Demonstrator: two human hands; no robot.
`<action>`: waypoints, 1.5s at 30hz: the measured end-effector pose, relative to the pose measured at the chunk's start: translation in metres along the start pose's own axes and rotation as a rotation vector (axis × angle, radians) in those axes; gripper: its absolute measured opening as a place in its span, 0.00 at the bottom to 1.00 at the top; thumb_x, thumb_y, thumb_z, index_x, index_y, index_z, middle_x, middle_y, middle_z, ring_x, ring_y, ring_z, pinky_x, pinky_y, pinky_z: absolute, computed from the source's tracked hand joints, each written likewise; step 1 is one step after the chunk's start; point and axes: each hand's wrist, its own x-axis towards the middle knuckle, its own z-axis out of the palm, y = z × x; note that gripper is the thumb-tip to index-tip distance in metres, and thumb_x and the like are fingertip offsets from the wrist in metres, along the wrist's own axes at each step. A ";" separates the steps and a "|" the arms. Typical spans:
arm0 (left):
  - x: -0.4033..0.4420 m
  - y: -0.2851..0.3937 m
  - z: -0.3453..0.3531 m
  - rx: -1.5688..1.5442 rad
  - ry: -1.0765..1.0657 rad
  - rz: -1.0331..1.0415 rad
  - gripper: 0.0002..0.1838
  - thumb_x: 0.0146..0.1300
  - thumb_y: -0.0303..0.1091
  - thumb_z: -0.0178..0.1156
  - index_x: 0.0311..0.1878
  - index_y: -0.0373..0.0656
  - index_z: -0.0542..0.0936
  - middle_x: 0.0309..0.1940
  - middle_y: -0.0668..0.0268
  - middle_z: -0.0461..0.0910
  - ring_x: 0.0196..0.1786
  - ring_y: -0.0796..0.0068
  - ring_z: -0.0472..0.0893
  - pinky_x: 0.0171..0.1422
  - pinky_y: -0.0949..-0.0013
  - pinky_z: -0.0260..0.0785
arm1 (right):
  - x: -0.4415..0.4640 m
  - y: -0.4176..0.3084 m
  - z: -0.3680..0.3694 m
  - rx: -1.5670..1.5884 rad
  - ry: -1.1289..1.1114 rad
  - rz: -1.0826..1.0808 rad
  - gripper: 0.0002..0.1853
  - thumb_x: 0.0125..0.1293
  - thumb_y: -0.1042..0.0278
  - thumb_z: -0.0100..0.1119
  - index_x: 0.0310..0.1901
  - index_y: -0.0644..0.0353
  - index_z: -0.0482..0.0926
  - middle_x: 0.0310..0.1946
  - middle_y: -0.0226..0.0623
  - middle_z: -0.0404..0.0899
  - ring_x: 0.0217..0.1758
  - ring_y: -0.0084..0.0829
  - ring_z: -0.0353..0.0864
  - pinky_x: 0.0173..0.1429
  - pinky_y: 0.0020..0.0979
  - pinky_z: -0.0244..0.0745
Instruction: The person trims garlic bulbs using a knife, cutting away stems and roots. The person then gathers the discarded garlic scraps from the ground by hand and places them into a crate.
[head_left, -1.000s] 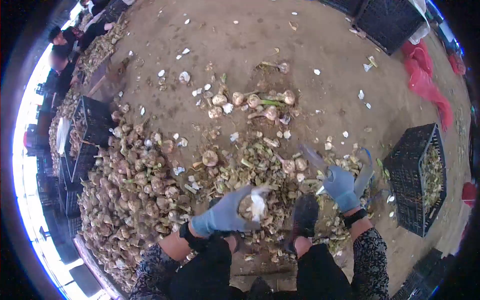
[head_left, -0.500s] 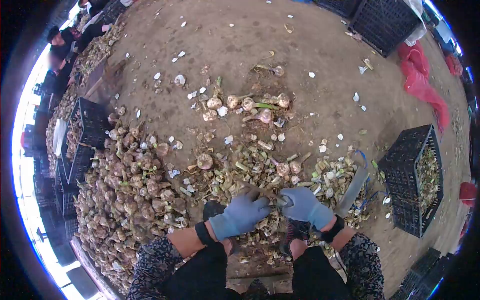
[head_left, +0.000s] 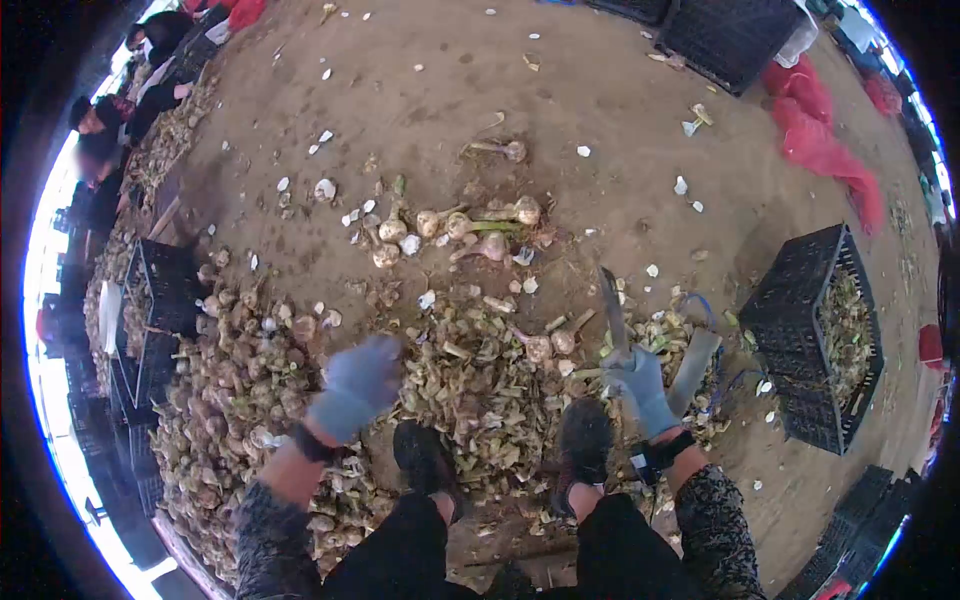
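Observation:
My right hand (head_left: 637,382), in a grey-blue glove, is closed on a knife (head_left: 612,305) whose blade points up and away from me. A pale green stem piece (head_left: 588,373) shows beside that hand; whether it is held I cannot tell. My left hand (head_left: 362,382), gloved alike and smeared by motion, is over the right edge of the large garlic heap (head_left: 235,400). Its fingers are too blurred to make out. Between my hands lies a pile of cut stems and leaves (head_left: 460,385). Garlic bulbs with stems (head_left: 490,245) lie ahead of it.
A flat grey strip (head_left: 693,372) lies right of my right hand, near a blue cord (head_left: 697,300). A black crate (head_left: 800,330) of trimmings stands at right, with red mesh sacks (head_left: 815,135) beyond. Black crates (head_left: 160,300) stand at left; people (head_left: 110,150) sit behind.
My left hand has moved left, away from my right hand, to the garlic heap. My right hand has shifted right and slightly up, its knife now pointing away from me. The view has shifted slightly.

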 end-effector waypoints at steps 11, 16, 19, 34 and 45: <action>0.100 0.145 0.098 -0.505 -0.113 0.090 0.32 0.47 0.36 0.68 0.56 0.41 0.68 0.53 0.51 0.72 0.48 0.47 0.78 0.51 0.55 0.73 | -0.014 -0.058 0.034 -0.298 -0.007 -0.038 0.19 0.46 0.61 0.65 0.39 0.61 0.78 0.28 0.40 0.79 0.30 0.39 0.79 0.36 0.36 0.74; 0.052 0.110 0.091 -1.135 0.083 0.236 0.32 0.46 0.40 0.72 0.54 0.41 0.71 0.44 0.62 0.80 0.45 0.65 0.80 0.52 0.63 0.71 | -0.045 -0.093 0.061 -0.673 -0.220 -0.392 0.11 0.50 0.60 0.59 0.34 0.54 0.76 0.28 0.41 0.78 0.32 0.47 0.80 0.36 0.43 0.74; 0.028 0.106 0.076 -1.723 -0.017 0.116 0.35 0.46 0.38 0.73 0.56 0.38 0.69 0.44 0.59 0.78 0.45 0.67 0.79 0.52 0.65 0.72 | -0.061 -0.109 0.076 -0.703 -0.171 -0.629 0.08 0.51 0.63 0.60 0.32 0.52 0.74 0.25 0.37 0.76 0.26 0.44 0.78 0.28 0.41 0.72; -0.013 0.089 0.071 -1.317 0.065 0.063 0.35 0.48 0.37 0.73 0.57 0.35 0.67 0.43 0.59 0.80 0.43 0.72 0.81 0.46 0.67 0.73 | -0.054 -0.081 0.081 -0.792 -0.370 -0.654 0.17 0.47 0.59 0.63 0.41 0.48 0.75 0.34 0.34 0.76 0.32 0.43 0.80 0.33 0.41 0.75; -0.044 0.084 0.027 -1.315 0.137 0.036 0.27 0.44 0.36 0.74 0.47 0.39 0.75 0.38 0.66 0.79 0.41 0.82 0.77 0.47 0.72 0.71 | -0.020 -0.068 0.003 -0.928 -0.018 -0.251 0.12 0.44 0.66 0.64 0.33 0.57 0.79 0.29 0.43 0.80 0.34 0.44 0.81 0.36 0.39 0.75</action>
